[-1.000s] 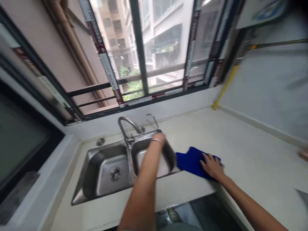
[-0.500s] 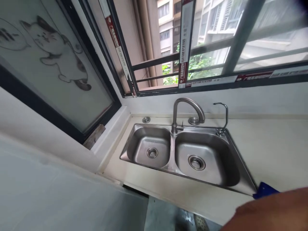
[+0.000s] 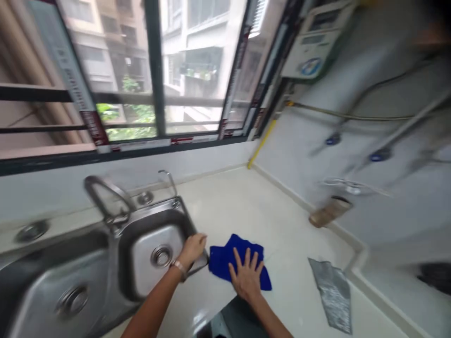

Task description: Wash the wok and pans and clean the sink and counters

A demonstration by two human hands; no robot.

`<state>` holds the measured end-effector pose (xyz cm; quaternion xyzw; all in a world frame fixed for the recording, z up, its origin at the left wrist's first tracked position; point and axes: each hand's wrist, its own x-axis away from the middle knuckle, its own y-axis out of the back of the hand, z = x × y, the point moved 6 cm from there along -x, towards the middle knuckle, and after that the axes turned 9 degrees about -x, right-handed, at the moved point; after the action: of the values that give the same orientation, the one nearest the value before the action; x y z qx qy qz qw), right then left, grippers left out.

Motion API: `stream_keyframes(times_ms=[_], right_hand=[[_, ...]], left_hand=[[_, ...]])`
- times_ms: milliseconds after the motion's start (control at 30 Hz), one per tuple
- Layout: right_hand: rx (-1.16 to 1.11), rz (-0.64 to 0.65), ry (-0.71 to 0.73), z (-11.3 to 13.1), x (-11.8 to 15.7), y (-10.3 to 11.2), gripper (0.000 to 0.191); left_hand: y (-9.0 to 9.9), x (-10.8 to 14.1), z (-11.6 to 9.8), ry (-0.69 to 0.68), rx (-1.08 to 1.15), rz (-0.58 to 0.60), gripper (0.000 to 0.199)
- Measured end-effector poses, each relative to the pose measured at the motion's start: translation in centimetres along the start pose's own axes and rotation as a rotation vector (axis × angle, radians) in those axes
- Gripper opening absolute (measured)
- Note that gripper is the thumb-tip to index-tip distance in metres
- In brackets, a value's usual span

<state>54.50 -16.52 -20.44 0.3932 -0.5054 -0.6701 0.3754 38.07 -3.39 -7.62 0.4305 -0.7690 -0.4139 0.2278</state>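
A dark blue cloth lies spread on the pale countertop, just right of the sink. My right hand rests flat on it, fingers apart. Over the right rim of the steel double sink is my left hand, with a band on its wrist. Its fingers are curled together, and their inner side is hidden, so whatever they hold, if anything, cannot be seen.
A curved faucet and a thin spout stand behind the sink. On the right lie a grey crumpled sheet and a brown cylinder. A yellow pipe runs up the corner beside the window.
The view has swung right, from the whole sink to the counter and right wall. Both hands now show; earlier only part of an arm and a corner of the blue cloth were visible.
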Motion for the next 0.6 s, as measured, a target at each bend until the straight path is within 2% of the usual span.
stream_keyframes(times_ms=[100, 167, 267, 367, 400, 467, 533, 600], right_hand=[[-0.066, 0.034, 0.066, -3.0, -3.6, -0.3, 0.063], [-0.072, 0.051, -0.008, -6.9, -6.0, -0.3, 0.06], [-0.042, 0.051, -0.193, -13.9, -9.9, -1.1, 0.058], [-0.065, 0.057, -0.297, -20.0, -14.8, -3.3, 0.063], [-0.076, 0.061, -0.309, -21.5, -16.7, -4.0, 0.064], [-0.109, 0.079, -0.358, -23.9, -20.2, -5.1, 0.068], [-0.153, 0.101, -0.438, -25.1, -23.5, -5.6, 0.071], [-0.197, 0.109, -0.533, -24.7, -26.5, -5.9, 0.072]], left_hand=[[-2.9, -1.4, 3.0, 0.055, -0.037, 0.071, 0.039], [-3.7, -3.2, 5.4, 0.105, -0.002, 0.017, 0.043], [-3.2, -5.4, 8.5, 0.225, 0.084, -0.099, 0.046], [-1.3, -4.8, 11.2, 0.405, 0.152, -0.213, 0.049], [-0.7, -3.5, 11.9, 0.457, 0.18, -0.25, 0.049], [0.1, 0.5, 12.5, 0.537, 0.238, -0.292, 0.049], [0.6, 6.2, 12.6, 0.576, 0.211, -0.278, 0.047], [1.2, 12.6, 12.4, 0.562, 0.053, -0.247, 0.043]])
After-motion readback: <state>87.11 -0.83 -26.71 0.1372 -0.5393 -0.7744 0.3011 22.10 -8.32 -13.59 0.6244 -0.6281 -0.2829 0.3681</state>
